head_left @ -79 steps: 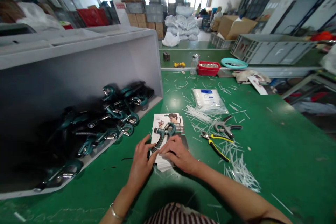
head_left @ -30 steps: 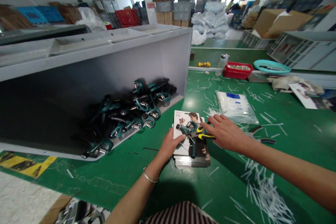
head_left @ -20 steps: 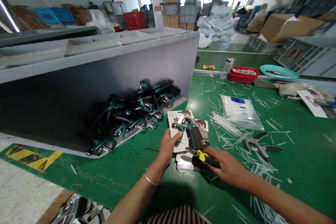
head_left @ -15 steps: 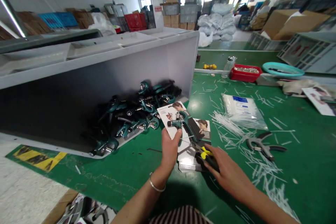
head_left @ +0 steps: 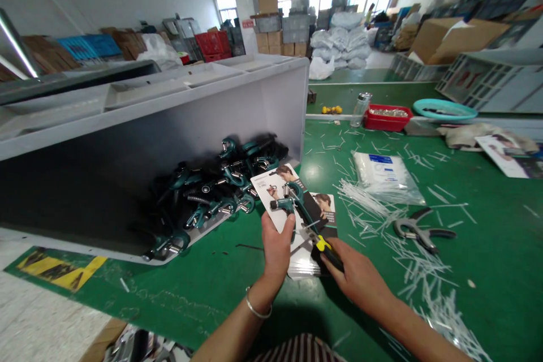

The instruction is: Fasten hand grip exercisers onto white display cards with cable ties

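Head view: our left hand (head_left: 278, 249) has its fingers pinching the printed card (head_left: 266, 184) with the teal hand grip (head_left: 295, 195), partly over the card stack (head_left: 306, 266) on the desk (head_left: 229, 308). Our right hand's (head_left: 358, 274) fingers grip the cutters (head_left: 331, 253), jaws near a white tie (head_left: 314, 224).

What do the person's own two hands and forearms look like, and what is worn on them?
The left hand and right hand are bare, without gloves. A thin, rounded, silver-coloured bangle circles the left wrist; the right wrist shows none. No sleeve shows on either forearm. At the bottom edge is clothing with dark and light stripes.
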`<state>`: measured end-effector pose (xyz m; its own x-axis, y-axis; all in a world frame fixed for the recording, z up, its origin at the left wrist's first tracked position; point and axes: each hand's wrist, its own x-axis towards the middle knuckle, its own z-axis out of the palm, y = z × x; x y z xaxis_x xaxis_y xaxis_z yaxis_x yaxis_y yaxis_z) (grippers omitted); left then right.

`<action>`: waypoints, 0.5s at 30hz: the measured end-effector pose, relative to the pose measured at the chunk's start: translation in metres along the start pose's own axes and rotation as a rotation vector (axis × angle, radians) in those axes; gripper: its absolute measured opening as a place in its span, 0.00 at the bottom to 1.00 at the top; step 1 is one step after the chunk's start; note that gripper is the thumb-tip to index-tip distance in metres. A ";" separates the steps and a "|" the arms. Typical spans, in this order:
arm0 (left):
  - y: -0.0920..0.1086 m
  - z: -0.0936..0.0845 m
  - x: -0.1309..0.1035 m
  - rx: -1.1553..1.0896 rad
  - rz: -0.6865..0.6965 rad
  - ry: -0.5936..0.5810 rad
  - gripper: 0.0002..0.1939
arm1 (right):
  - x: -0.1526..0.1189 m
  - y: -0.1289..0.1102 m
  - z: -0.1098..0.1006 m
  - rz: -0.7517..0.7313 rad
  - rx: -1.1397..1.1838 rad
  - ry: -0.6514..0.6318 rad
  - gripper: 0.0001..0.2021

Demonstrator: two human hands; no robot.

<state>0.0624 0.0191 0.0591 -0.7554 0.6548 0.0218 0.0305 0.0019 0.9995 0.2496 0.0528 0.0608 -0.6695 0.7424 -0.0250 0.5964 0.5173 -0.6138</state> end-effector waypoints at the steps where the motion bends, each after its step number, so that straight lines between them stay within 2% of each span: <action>1: -0.001 0.000 0.000 0.000 0.004 -0.011 0.21 | -0.001 -0.001 -0.001 -0.013 0.039 -0.044 0.15; 6: -0.008 0.003 0.014 0.000 0.010 -0.141 0.23 | -0.021 -0.019 -0.013 -0.153 0.166 -0.192 0.12; 8: -0.004 -0.005 0.027 0.009 -0.036 -0.167 0.23 | -0.032 -0.019 -0.019 -0.209 0.163 -0.240 0.13; 9: 0.000 -0.014 0.034 0.009 -0.067 -0.196 0.23 | -0.038 -0.013 -0.022 -0.209 0.152 -0.241 0.15; 10: 0.005 -0.028 0.040 0.003 -0.102 -0.239 0.22 | -0.042 -0.002 -0.024 -0.174 0.129 -0.217 0.16; 12: 0.018 -0.070 0.050 0.007 -0.185 -0.382 0.24 | -0.051 0.032 -0.028 -0.041 0.041 -0.115 0.18; 13: 0.023 -0.097 0.052 0.023 -0.246 -0.429 0.26 | -0.055 0.053 -0.030 0.037 -0.030 -0.051 0.18; 15: 0.028 -0.158 0.054 0.164 -0.364 -0.485 0.29 | -0.062 0.094 -0.034 0.070 -0.192 0.069 0.23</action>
<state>-0.0803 -0.0648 0.0916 -0.3550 0.8585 -0.3700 -0.0437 0.3801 0.9239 0.3625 0.0699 0.0317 -0.5957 0.8032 -0.0045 0.7182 0.5300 -0.4509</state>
